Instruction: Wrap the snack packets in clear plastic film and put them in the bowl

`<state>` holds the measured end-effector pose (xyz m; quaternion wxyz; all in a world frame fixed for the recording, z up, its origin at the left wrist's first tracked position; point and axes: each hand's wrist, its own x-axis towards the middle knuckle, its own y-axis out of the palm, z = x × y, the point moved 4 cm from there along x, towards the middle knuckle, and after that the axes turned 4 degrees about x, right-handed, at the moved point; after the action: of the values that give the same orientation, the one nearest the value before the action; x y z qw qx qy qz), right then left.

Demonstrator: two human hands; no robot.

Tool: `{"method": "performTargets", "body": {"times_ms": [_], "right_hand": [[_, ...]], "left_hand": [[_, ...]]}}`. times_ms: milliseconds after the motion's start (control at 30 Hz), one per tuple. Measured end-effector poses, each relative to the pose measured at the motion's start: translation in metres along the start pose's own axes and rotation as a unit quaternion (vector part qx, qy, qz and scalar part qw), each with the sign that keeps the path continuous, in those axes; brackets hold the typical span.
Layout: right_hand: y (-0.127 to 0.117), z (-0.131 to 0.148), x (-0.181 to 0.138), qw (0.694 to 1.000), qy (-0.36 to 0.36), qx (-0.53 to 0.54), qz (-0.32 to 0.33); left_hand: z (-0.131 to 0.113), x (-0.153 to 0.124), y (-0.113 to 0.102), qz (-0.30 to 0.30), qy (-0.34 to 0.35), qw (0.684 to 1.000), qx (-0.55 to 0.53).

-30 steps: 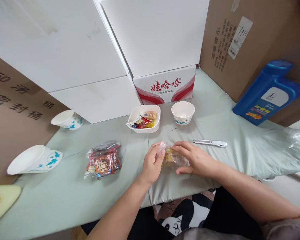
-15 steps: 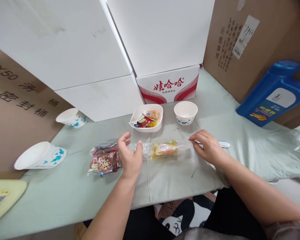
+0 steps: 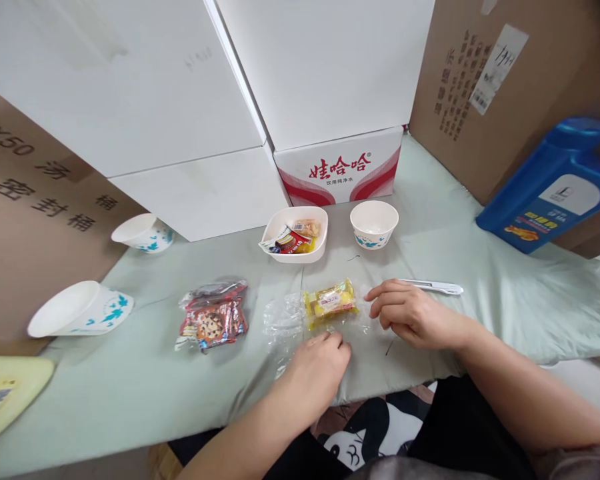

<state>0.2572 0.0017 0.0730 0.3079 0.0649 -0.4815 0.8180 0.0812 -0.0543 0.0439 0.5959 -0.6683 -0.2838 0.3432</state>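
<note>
A yellow-wrapped snack (image 3: pixel 331 303) lies on the table, with a crumpled clear plastic bag (image 3: pixel 283 317) spread around and under it. My left hand (image 3: pixel 320 367) is just in front of the snack, its fingers closed on the bag's near edge. At the snack's right side, my right hand (image 3: pixel 410 313) has bent fingers gripping the bag's other end; its thumb is mostly hidden. Further left sits a clear pack of cookies (image 3: pixel 213 317) in red and brown wrappers, untouched.
A white square bowl (image 3: pixel 320 250) holds wrapped snacks. Beside it stands a paper bowl (image 3: pixel 374 233); two more paper bowls (image 3: pixel 93 317) lean at the left. Behind my right hand lies a white utility knife (image 3: pixel 437 287). A blue bottle (image 3: pixel 545 193) and cardboard boxes (image 3: pixel 460 100) border the table.
My left hand has come down and right, from beside the cookies to the near side of the yellow snack, and its fingers have closed. My right hand has shifted slightly left and down. The bag is more crumpled.
</note>
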Motion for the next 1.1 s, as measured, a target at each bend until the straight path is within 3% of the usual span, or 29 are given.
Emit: {"method": "performTargets", "body": {"times_ms": [100, 300, 467, 600, 700, 800, 900, 967, 1100], "right_hand": [[0.004, 0.003, 0.001, 0.998, 0.024, 0.003, 0.063], [0.016, -0.014, -0.003, 0.972, 0.165, -0.118, 0.115], [0.022, -0.029, -0.005, 0.919, 0.307, -0.223, 0.107], [0.025, -0.036, -0.008, 0.887, 0.368, -0.259, 0.106], [0.024, -0.032, -0.007, 0.910, 0.332, -0.246, 0.040], [0.024, -0.015, 0.000, 0.963, 0.188, -0.184, -0.054], [0.035, -0.002, 0.009, 0.989, 0.077, -0.121, -0.044], [0.045, -0.003, 0.014, 0.988, 0.081, -0.130, -0.027], [0.050, -0.023, 0.022, 0.967, 0.175, -0.187, -0.002]], "left_hand": [[0.013, 0.002, 0.001, -0.007, -0.073, 0.997, 0.021], [0.045, 0.011, -0.012, -0.176, -0.128, 0.975, 0.036], [0.063, 0.020, -0.001, -0.205, -0.131, 0.970, 0.025], [0.074, 0.027, 0.007, -0.212, -0.130, 0.969, 0.002], [0.073, 0.028, 0.007, -0.208, -0.125, 0.970, 0.001], [0.067, 0.027, 0.006, -0.219, -0.105, 0.970, 0.001], [0.063, 0.026, 0.007, -0.220, -0.086, 0.972, -0.006], [0.062, 0.026, 0.007, -0.216, -0.096, 0.972, -0.001], [0.055, 0.023, 0.003, -0.222, -0.108, 0.969, 0.019]]}}
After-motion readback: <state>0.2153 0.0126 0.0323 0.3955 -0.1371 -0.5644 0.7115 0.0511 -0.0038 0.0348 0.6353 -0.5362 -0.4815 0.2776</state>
